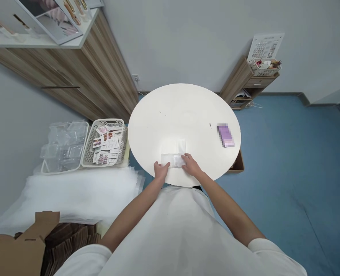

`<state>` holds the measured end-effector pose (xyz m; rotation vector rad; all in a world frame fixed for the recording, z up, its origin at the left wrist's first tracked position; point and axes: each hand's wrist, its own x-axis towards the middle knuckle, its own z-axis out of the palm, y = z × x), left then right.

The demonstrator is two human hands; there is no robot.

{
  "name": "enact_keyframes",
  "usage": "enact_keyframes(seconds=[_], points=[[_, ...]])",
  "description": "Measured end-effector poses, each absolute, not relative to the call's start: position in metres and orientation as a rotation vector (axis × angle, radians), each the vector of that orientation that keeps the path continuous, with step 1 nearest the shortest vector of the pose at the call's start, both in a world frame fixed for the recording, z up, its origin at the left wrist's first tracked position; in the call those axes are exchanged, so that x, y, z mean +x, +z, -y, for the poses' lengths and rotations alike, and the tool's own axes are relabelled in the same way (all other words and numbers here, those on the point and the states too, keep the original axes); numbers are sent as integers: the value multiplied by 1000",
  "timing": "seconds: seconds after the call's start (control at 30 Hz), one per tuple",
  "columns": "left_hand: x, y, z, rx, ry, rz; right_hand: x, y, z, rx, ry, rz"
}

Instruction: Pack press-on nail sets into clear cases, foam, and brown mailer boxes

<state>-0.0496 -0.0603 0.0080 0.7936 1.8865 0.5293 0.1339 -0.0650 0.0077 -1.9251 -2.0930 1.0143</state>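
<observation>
A white, slightly see-through folded sheet [174, 156] lies flat near the front edge of the round white table [184, 103]. One part of it sticks up toward the back at its right side. My left hand [161, 170] grips its near left corner, thumb on top and fingers curled at the edge. At the right end, my right hand [191, 165] holds the sheet with bent fingers and thumb. Whether something lies inside the folds, I cannot tell.
A purple, pixelated item [225, 135] lies on the table's right side, with a small dark object [210, 125] nearby. To the left stand a basket of nail cards [104, 143], clear plastic boxes [69, 142], stacked white sheets [80, 191] and an open carton [23, 249].
</observation>
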Motion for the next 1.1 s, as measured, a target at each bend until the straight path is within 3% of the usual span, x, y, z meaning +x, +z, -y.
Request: enact_keyframes(seconds=[0.7,1.1], points=[[-21,23,28,1577,336,-1461,130,5,54,-1913,1129,1933],[-13,17,38,1718,252,-1389,129,3,51,-1884,1272,1445]])
